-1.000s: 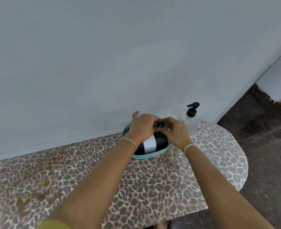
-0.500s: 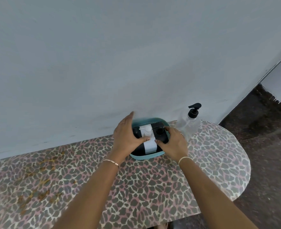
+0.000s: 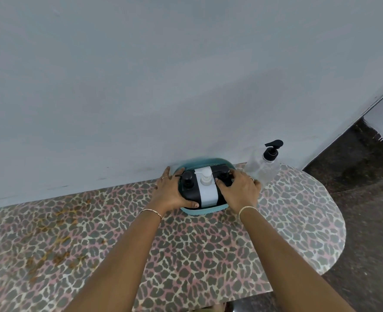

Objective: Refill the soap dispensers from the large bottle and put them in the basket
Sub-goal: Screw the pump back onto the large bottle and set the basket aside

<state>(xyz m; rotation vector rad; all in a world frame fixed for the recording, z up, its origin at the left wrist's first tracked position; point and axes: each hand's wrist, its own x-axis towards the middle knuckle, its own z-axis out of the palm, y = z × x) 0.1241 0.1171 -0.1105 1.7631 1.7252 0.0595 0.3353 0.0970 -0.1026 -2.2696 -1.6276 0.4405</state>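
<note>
Gripping the left dispenser [image 3: 188, 188], the left hand [image 3: 171, 192] curls round it, thumb across its front. The right hand [image 3: 240, 190] is curled over the right dispenser [image 3: 223, 176]. The white dispenser [image 3: 206, 188] stands between. All three sit in the basket [image 3: 204, 212], against the wall [image 3: 186, 86] on the table [image 3: 186, 255]. The bottle [image 3: 263, 167] stands upright just right of the basket and looks near empty. Judged: filling and loading done, only settling and release left.
</note>
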